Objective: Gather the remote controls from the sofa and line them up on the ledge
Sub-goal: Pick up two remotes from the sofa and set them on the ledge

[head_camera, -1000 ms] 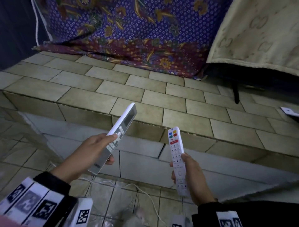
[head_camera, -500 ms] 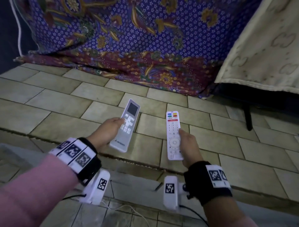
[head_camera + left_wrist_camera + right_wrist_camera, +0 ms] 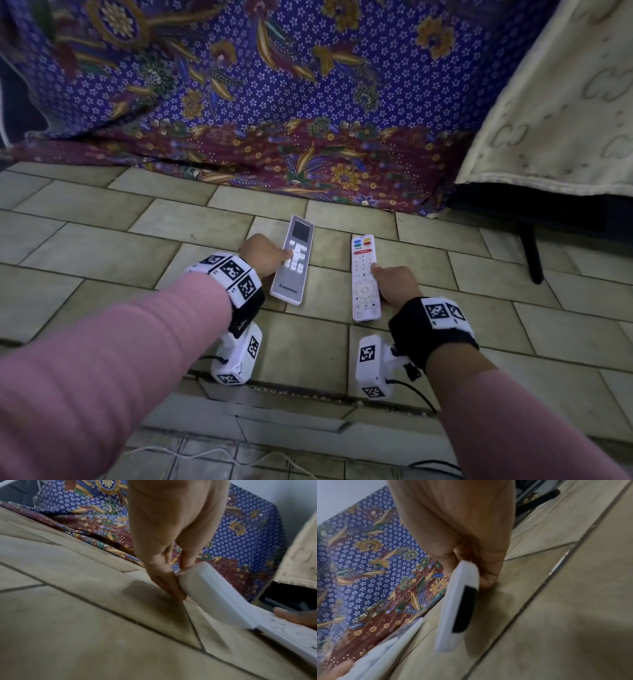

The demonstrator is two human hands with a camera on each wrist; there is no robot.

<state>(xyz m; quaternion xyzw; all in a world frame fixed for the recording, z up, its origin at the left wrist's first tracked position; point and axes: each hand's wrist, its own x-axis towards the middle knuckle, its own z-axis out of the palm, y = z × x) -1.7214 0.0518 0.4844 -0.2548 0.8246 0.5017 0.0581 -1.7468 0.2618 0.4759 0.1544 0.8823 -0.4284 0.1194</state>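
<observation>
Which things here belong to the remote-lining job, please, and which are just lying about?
Job:
- grey remote, held by left hand
- white remote, held by right hand
- tiled ledge

Lying about:
- patterned cloth
- cream cloth
- cable

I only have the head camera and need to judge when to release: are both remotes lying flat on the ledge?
Observer: Not the white remote. The right wrist view shows its back tipped up off the ledge, with a shadow beneath.
Operator: Where are the fingers of that grip?
Observer: The right hand has its fingers curled behind the remote, tips touching the ledge.
Operator: And the grey remote?
Observer: In the left wrist view the grey remote is tipped too, underside showing. The left hand pinches its edge, one fingertip on the ledge.
</observation>
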